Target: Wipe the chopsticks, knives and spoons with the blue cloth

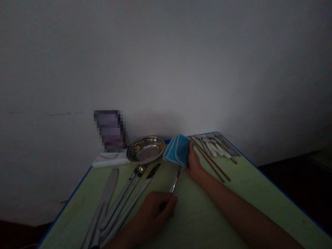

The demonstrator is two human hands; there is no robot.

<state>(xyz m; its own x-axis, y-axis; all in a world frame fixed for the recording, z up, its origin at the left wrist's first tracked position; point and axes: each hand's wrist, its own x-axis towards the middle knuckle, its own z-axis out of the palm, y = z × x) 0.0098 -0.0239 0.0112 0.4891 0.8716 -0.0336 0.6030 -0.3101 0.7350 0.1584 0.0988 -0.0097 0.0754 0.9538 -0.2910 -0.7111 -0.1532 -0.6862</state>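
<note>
My left hand (158,209) is closed around the lower end of a shiny metal utensil (175,181), its fingers pinched on the handle. The utensil's far end is hidden under a folded blue cloth (178,150) with pale edging, so its kind does not show. My right hand (194,159) grips that cloth from the right side, wrapping it about the utensil. Left of my left hand lie several metal table knives (140,193), some overlapping. A pair of wooden chopsticks (211,160) rests just right of my right hand.
A round steel bowl (145,150) stands at the back of the green table (202,214). Beside it are a white folded cloth or packet (110,159) and a blurred-out upright device (110,130). Several spoons and forks (216,147) lie back right. A wall (166,69) rises behind.
</note>
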